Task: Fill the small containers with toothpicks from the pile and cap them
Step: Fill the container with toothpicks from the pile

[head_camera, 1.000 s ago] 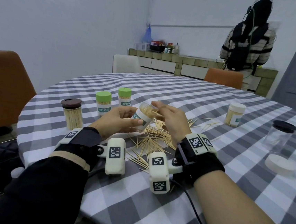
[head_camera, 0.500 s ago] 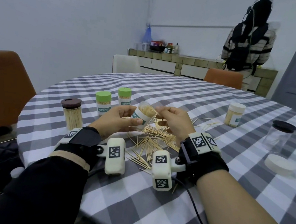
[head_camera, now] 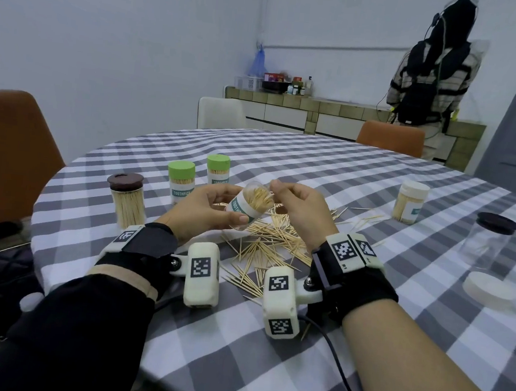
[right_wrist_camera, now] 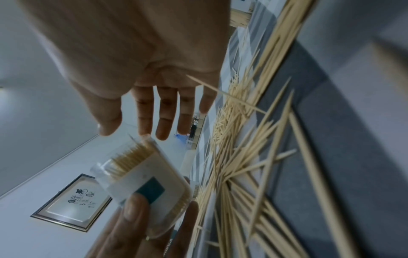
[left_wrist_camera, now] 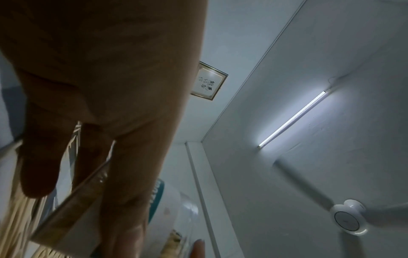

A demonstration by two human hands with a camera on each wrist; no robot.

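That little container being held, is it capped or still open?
Open. The container has no cap, toothpick tips show at its bare mouth, and it is tilted in the left hand toward the right hand.

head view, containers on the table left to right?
Brown-lid jar → near green-cap tub → far green-cap tub → open tub in the left hand → white-cap tub → black-lid jar.
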